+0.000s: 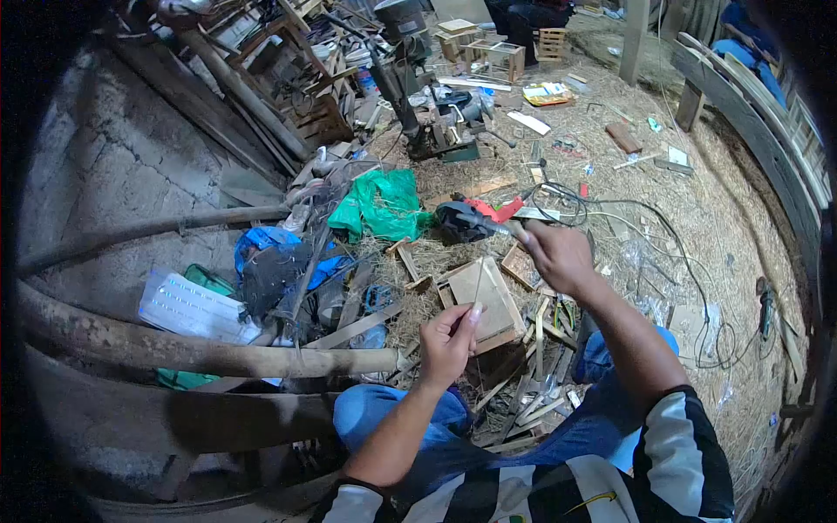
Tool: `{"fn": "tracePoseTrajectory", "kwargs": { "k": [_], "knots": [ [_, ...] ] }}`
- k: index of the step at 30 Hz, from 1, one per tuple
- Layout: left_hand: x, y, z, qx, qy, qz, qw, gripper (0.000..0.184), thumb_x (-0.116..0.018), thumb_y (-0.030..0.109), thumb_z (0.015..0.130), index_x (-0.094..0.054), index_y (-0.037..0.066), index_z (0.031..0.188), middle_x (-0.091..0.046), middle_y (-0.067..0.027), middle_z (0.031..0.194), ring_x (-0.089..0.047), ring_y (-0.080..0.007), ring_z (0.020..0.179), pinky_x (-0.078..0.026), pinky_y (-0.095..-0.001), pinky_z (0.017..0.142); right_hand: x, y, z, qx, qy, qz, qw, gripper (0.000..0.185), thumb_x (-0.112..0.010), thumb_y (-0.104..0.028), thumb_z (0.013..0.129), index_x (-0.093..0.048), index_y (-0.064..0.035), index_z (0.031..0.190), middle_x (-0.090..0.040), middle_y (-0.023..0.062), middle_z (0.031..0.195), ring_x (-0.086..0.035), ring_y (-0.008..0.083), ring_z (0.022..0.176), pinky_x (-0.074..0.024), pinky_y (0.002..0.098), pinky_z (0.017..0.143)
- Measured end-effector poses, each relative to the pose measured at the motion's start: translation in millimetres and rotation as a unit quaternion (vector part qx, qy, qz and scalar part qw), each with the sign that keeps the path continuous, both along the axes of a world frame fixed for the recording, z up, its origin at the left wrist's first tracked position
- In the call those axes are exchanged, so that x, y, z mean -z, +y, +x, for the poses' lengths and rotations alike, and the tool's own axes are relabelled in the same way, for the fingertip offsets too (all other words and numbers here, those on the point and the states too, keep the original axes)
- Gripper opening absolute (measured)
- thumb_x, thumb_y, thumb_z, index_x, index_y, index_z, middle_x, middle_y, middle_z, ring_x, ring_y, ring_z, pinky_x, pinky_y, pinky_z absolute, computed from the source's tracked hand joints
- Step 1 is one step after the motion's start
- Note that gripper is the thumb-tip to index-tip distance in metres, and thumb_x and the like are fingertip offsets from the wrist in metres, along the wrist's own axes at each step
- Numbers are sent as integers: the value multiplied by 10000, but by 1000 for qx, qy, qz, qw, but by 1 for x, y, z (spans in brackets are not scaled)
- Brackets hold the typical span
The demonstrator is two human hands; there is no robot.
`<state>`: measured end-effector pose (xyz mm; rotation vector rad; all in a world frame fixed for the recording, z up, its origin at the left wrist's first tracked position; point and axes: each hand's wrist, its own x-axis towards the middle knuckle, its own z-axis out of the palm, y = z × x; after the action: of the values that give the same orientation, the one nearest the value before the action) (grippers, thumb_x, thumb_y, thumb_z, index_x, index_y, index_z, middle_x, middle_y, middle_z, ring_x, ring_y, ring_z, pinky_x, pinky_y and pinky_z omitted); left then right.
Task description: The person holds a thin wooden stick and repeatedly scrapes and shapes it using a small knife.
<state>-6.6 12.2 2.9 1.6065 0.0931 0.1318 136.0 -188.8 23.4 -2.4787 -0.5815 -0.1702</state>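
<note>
My left hand [448,347] is closed in a pinch over a small wooden box [499,307]. Between its thumb and finger is a thin light stick [479,283], pointing up and away from me. My right hand [561,258] is wrapped round the handle of a tool [499,226], right of and beyond the box. The tool points left, towards a dark object [464,221] on the floor; I cannot tell whether that is part of it, nor the tool's kind. The box stands between my knees, with a flat pale panel on top.
Wood offcuts [534,410] lie around the box. A green plastic bag [380,206], a red item [499,210] and black cables [671,228] are beyond. A metal machine [436,131] stands farther back, near wooden frames [495,59]. A pole [218,356] runs along the left. Other people sit at the back.
</note>
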Motion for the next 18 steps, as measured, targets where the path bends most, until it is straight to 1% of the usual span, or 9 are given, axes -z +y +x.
{"fn": "tracePoseTrajectory", "kwargs": {
  "k": [1,3,5,9,15,17,18],
  "knots": [
    [0,1,1,-12,13,2,1000,217,-615,161,989,-716,-19,1053,-557,38,616,-478,-20,511,-386,-209,473,2,3,-7,-5,0,-2,1000,347,-494,-433,984,-572,-112,879,-594,171,665,-619,405,662,-457,512,584],
    [2,4,3,-24,30,6,999,214,-621,160,985,-715,-20,1052,-559,38,622,-480,-21,515,-387,-212,474,8,14,-29,-109,-59,39,992,370,-463,-465,989,-567,-118,909,-638,137,688,-636,384,649,-472,511,566],
    [5,3,6,-34,2,12,999,212,-623,160,984,-714,-18,1054,-562,40,628,-480,-21,512,-392,-210,472,7,23,-42,-157,-58,10,986,361,-477,-445,984,-545,-108,875,-632,131,677,-634,377,638,-463,509,554],
    [8,4,4,-38,-1,-6,999,210,-629,156,979,-713,-22,1052,-569,37,636,-477,-19,508,-392,-207,466,12,29,-45,-188,-42,-12,981,371,-466,-448,988,-533,-105,863,-631,132,671,-632,373,629,-450,512,530],
    [1,6,4,-31,45,-70,996,212,-635,153,975,-712,-33,1039,-583,27,646,-468,-16,494,-376,-202,448,17,17,-19,-125,-65,-12,990,375,-457,-452,995,-561,-106,894,-648,146,694,-635,377,638,-452,525,540],
    [2,10,1,-4,37,-86,996,212,-633,155,977,-708,-35,1031,-592,22,663,-460,-15,486,-365,-201,441,19,11,-4,-16,8,-35,999,389,-447,-463,1000,-582,-112,899,-641,155,690,-635,387,650,-462,525,556],
    [-1,10,-1,-3,36,-84,996,212,-633,155,977,-708,-35,1031,-592,22,663,-460,-15,486,-365,-201,441,15,6,5,12,24,-52,998,402,-441,-471,1005,-599,-117,899,-638,164,693,-642,389,671,-475,517,570]
  ]
}}
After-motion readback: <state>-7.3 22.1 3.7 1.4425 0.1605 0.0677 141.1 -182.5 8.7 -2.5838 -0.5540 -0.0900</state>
